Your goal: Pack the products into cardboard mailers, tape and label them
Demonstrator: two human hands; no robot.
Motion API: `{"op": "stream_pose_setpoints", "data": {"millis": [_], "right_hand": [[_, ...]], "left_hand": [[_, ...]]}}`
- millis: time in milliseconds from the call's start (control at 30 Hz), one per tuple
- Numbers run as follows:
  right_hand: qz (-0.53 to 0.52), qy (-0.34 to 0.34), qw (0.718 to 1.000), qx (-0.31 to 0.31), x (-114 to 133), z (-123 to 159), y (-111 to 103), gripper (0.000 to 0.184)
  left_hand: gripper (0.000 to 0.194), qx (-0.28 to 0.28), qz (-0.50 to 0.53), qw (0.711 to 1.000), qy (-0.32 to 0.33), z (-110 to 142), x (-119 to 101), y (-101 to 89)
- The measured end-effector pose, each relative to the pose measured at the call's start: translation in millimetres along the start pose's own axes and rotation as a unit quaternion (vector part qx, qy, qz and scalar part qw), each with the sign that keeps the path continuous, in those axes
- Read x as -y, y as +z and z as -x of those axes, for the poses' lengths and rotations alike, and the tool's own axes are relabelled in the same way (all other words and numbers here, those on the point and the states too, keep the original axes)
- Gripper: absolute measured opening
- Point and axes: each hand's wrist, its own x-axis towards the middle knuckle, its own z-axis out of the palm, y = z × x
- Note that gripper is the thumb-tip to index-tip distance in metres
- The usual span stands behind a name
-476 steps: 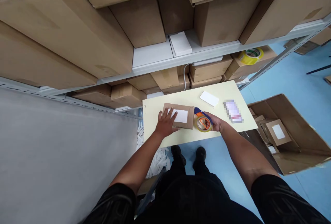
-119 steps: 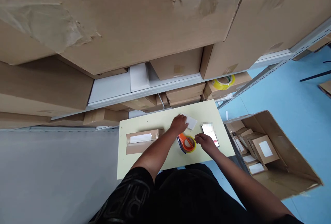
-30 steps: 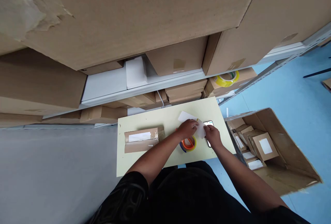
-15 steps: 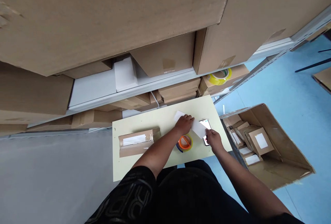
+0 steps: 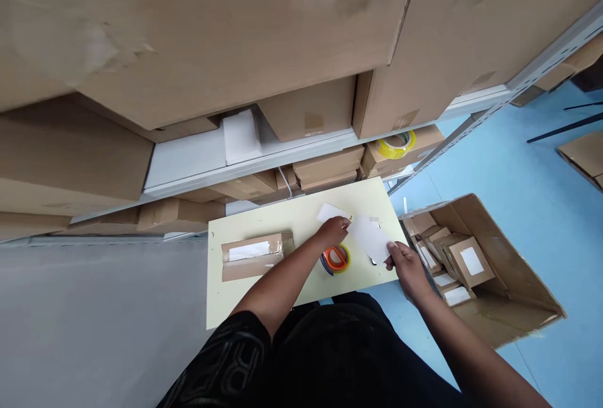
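Note:
My right hand (image 5: 407, 265) pinches the lower right corner of a white sheet of paper (image 5: 371, 240), held over the right part of the small table (image 5: 301, 215). The sheet covers most of a phone (image 5: 374, 262), only bits of whose edge show. My left hand (image 5: 332, 232) is closed near the sheet's left edge; what its fingertips grip is too small to make out. Behind that hand lies another white paper (image 5: 328, 211). Rolls of tape (image 5: 336, 258), orange and yellow, sit just below my left hand. An elongated cardboard box with a white label (image 5: 249, 251) rests at the left.
A large open carton (image 5: 522, 295) holding several labelled small boxes (image 5: 466, 260) stands right of the table. Beyond the table is a shelf rack (image 5: 301, 152) with large cardboard boxes (image 5: 235, 31). A yellow tape roll (image 5: 396, 144) lies on a box below the shelf.
My right hand has moved right and slightly down with the white sheet, which now covers more of the phone. My left hand has shifted slightly, its fingers now beside the sheet's left edge. The view has tilted slightly.

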Motion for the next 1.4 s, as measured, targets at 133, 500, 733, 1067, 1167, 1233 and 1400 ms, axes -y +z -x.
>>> {"op": "stream_pose_setpoints", "data": {"millis": [133, 500, 733, 1067, 1167, 1233, 1400], "right_hand": [[-0.02, -0.055, 0.998, 0.036, 29.2, 4.1, 22.1, 0.055], [0.018, -0.113, 0.981, 0.158, 70.2, 38.4, 141.4, 0.053], [0.019, -0.139, 0.969, 0.205, 68.5, 80.1, 208.4, 0.049], [0.175, -0.352, 0.915, 0.093, 89.5, 145.0, 267.5, 0.052], [0.192, -0.338, 0.911, 0.141, 98.9, 158.8, 280.8, 0.055], [0.183, -0.332, 0.91, 0.169, 104.7, 165.9, 290.9, 0.06], [0.061, -0.293, 0.908, 0.294, 120.8, 176.9, 312.7, 0.072]], "left_hand": [[0.04, -0.049, 0.368, 0.927, -0.049, 55.8, -11.9, -26.9], [0.044, -0.24, 0.464, 0.85, 0.073, 225.8, 5.8, -110.9], [0.035, -0.287, 0.494, 0.814, 0.1, 308.1, 45.5, -135.8], [0.037, -0.292, 0.521, 0.789, 0.145, 375.6, 85.7, -154.5], [0.037, -0.269, 0.524, 0.794, 0.151, 387.2, 87.5, -159.5], [0.037, -0.256, 0.521, 0.8, 0.156, 394.4, 86.4, -162.4], [0.034, -0.227, 0.513, 0.808, 0.179, 404.8, 80.3, -169.3]]}}
